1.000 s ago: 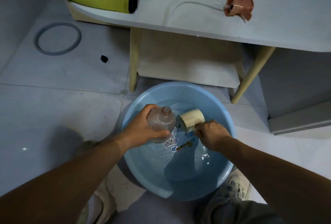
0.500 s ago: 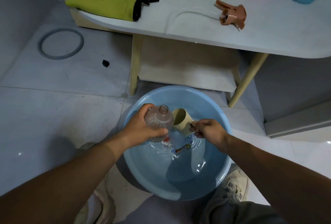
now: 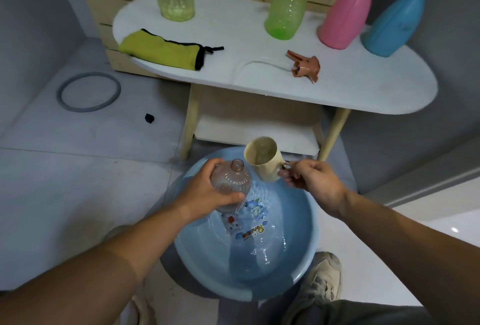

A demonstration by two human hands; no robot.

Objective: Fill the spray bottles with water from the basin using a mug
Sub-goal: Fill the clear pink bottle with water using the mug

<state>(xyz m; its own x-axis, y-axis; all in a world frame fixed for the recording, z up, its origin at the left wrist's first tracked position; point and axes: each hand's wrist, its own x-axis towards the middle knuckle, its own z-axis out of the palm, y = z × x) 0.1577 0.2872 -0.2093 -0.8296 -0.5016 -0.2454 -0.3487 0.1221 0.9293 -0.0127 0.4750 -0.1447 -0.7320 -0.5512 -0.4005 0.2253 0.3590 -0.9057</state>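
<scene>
Left hand (image 3: 205, 195) wrapped round clear bottle (image 3: 231, 179), fingers curled on body, open neck tilted up, base over water. Right hand (image 3: 311, 179) pinching handle of cream mug (image 3: 265, 161), held just beside bottle mouth above far rim of blue basin (image 3: 309, 221). Low white table (image 3: 363, 91) close behind, carrying spray head (image 3: 304, 65), yellow cloth (image 3: 161, 49), green bottle (image 3: 285, 10), pink bottle (image 3: 342, 18), blue bottle (image 3: 392, 23). Open floor to left; shoe (image 3: 322, 280) against near rim.

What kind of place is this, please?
Probably a home utility or washing corner: a tiled floor, a low white table with spray bottles, and a blue basin of water on the floor.
</scene>
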